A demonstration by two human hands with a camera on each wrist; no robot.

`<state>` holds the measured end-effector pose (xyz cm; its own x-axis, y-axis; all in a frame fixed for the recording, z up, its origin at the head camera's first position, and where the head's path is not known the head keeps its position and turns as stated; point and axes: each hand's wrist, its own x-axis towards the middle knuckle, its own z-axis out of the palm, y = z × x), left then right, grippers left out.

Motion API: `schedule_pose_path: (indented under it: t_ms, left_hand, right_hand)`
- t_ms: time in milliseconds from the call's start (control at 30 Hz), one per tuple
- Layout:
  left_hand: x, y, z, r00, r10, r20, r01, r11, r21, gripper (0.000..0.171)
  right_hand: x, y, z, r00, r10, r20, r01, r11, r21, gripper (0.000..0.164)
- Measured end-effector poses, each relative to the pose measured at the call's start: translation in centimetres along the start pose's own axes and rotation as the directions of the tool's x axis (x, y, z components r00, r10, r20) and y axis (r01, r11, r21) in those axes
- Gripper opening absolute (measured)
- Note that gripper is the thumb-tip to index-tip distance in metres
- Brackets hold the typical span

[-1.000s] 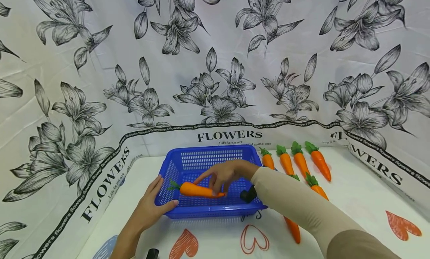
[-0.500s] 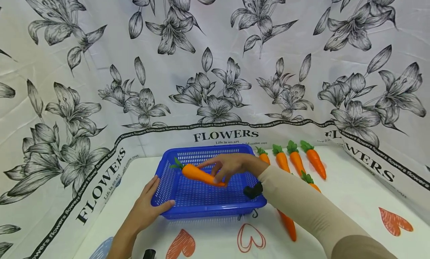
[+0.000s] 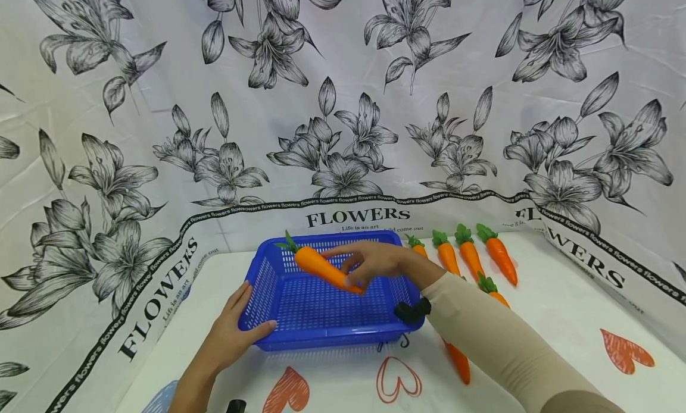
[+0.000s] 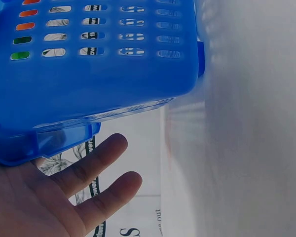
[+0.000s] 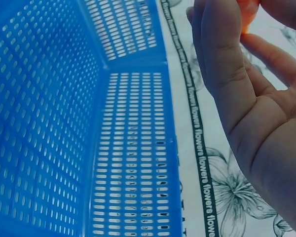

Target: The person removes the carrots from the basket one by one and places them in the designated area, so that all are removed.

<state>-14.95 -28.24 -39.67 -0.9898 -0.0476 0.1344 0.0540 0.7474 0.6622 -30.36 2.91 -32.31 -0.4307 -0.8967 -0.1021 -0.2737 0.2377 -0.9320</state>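
In the head view my right hand (image 3: 377, 264) pinches an orange carrot (image 3: 320, 266) near its thin tip, above the blue basket (image 3: 329, 332). The carrot tilts, with its green leafy top up and to the left. The right wrist view shows only a bit of the carrot (image 5: 247, 11) between the fingers. At the basket's left end is my left hand (image 3: 230, 327), its thumb over the front left rim. From the left wrist view, two straight, spread fingers (image 4: 111, 197) lie beside the basket's outer wall (image 4: 98, 81).
Several carrots lie on the white table to the right, one carrot (image 3: 501, 259) near the back and another (image 3: 457, 362) by the basket's front right corner, partly behind the right sleeve (image 3: 482, 327). A flower-print cloth (image 3: 300, 175) hangs behind.
My right hand has lifted the carrot from low in the basket, and its leafy end has tipped upward. The left hand stays at the basket's left end. The head view has shifted slightly.
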Motion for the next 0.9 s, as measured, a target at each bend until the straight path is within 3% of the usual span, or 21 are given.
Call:
schedule_pose_path:
  t_ms: [267,533,900]
  left_hand:
    - [0.1,-0.2,0.1,1.0,0.01,-0.007,-0.01,1.0,0.004,0.101]
    - [0.1,-0.1,0.0,1.0,-0.003,-0.001,0.003,1.0,0.016,0.103]
    - [0.2,0.0,0.1,1.0,-0.01,0.003,0.01,1.0,0.011,0.103]
  right_hand:
    - [-1.9,-0.4,0.1,0.992,-0.091,-0.083,0.09,0.996,-0.015,0.071]
    - [-4.0,-1.1,0.7,0.977,-0.189,-0.097,0.186,0.982,-0.035,0.07]
    - [-6.6,-1.8,1.6,0.942,-0.302,-0.144,0.307,0.951,0.017,0.069]
